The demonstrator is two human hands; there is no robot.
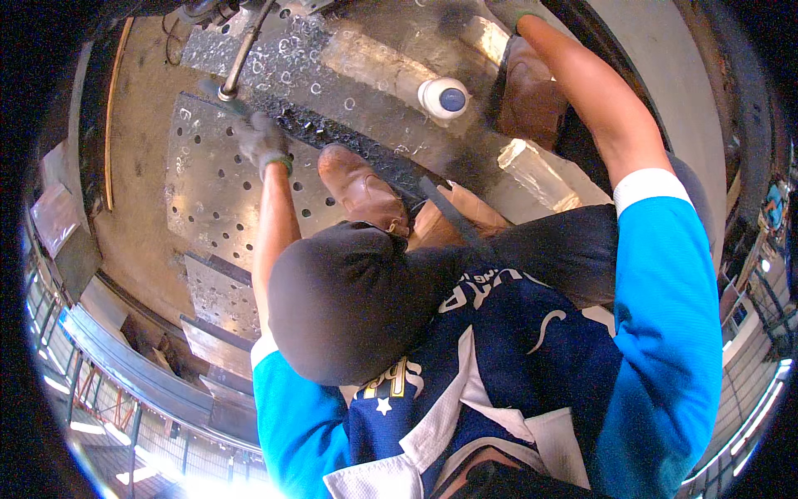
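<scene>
Slanting left of the white bottle [445, 99], a metal rod [247, 51] ends just beyond the gloved left hand [264, 141].
The right hand [512, 10] is beyond the bottle, rightward, well apart from the rod; I cannot tell either hand's grip.

Right hand [513, 11] and metal rod [248, 51] cut off at the upper edge, left hand [265, 140] blurred

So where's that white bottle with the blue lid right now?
In the head view, the bottle is in the upper middle, slightly right of centre, on the metal plate, just left of the person's brown right boot.
</scene>
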